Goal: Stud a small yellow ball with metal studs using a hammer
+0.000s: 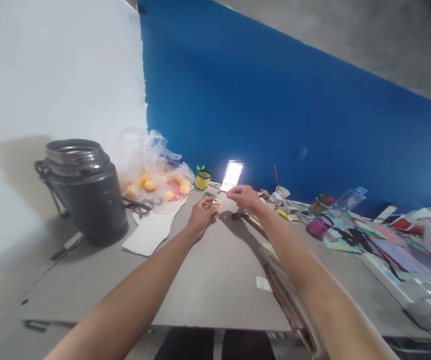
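Observation:
My left hand (201,216) is closed around a small round yellow object (217,203) with a shiny pale middle; its kind is unclear. To its right, my right hand (248,197) has thumb and forefinger drawn together, apart from the left hand. Whatever it pinches, if anything, is too small to make out. Just beyond the fingers, a phone (231,179) with a glaring screen leans near the blue wall. A small yellow pot (202,179) with green tips stands behind my left hand.
A large dark flask (84,195) stands at left, beside a plastic bag (155,175) with orange balls. White paper (153,230) and glasses (140,206) lie nearby. Right, a paper cup (283,192), a purple pot (319,226), a clear bottle (350,200) and coloured papers crowd the table.

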